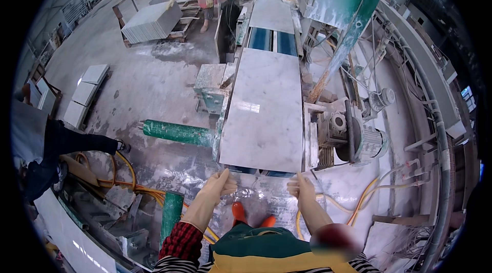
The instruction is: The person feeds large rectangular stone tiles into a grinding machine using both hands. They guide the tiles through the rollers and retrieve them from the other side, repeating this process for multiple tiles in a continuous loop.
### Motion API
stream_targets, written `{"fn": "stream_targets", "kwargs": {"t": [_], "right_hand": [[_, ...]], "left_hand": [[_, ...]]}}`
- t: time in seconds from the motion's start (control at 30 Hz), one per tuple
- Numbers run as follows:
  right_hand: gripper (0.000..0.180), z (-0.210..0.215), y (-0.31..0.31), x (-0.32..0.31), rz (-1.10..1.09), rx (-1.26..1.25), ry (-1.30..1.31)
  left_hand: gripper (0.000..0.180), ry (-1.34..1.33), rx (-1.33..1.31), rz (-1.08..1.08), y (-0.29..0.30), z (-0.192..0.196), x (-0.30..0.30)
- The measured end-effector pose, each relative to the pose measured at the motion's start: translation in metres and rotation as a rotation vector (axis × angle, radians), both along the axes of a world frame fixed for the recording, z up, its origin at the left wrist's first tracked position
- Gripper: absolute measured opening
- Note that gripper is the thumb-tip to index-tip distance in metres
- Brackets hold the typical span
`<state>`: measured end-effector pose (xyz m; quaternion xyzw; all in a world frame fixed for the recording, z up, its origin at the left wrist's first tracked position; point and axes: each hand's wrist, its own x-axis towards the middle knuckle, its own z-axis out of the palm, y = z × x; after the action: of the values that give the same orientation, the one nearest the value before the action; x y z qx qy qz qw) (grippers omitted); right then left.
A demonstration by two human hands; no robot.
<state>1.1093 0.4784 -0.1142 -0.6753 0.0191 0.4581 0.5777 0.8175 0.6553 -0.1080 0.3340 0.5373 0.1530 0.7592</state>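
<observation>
Open gap at the near end of the marble slab

Below the slab's near edge wet floor lies open. Right of the slab a grey motor crowds close; left of it a green roller juts out, with yellow hoses beyond.

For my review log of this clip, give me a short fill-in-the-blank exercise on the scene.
1. Both gloved hands, left hand and right hand, reach toward the near edge of a white ____ slab.
2. The roller left of the slab is ____ in colour.
3. Yellow ____ lie on the wet floor.

Missing: marble; green; hoses
</observation>
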Motion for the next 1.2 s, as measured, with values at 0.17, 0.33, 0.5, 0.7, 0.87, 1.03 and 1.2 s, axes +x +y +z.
{"fn": "stream_targets", "kwargs": {"t": [0.17,0.33,0.5,0.7,0.87,1.03,1.2], "right_hand": [[0.063,0.025,0.022,-0.027,0.143,0.025,0.027],[0.061,0.009,0.057,-0.022,0.074,-0.003,-0.02],[0.062,0.006,0.074,-0.022,0.04,-0.102,-0.041],[0.054,-0.023,0.086,0.014,-0.027,0.073,-0.016],[0.035,0.014,0.151,0.024,-0.039,0.013,0.032],[0.033,0.022,0.186,0.052,-0.044,-0.074,0.014],[0.033,0.017,0.214,0.087,-0.127,-0.035,0.067]], "left_hand": [[0.049,-0.146,-0.042,0.006,0.006,0.012,0.011],[0.042,-0.142,-0.021,0.04,0.027,-0.005,0.044],[0.032,-0.121,-0.118,0.167,0.031,-0.013,0.055],[0.03,-0.164,-0.091,0.187,0.054,0.014,0.088],[0.032,-0.115,-0.209,0.214,0.115,0.011,0.11],[0.031,-0.118,-0.252,0.207,0.154,0.011,0.139],[0.03,-0.179,-0.274,0.202,0.186,0.011,0.177]]}}
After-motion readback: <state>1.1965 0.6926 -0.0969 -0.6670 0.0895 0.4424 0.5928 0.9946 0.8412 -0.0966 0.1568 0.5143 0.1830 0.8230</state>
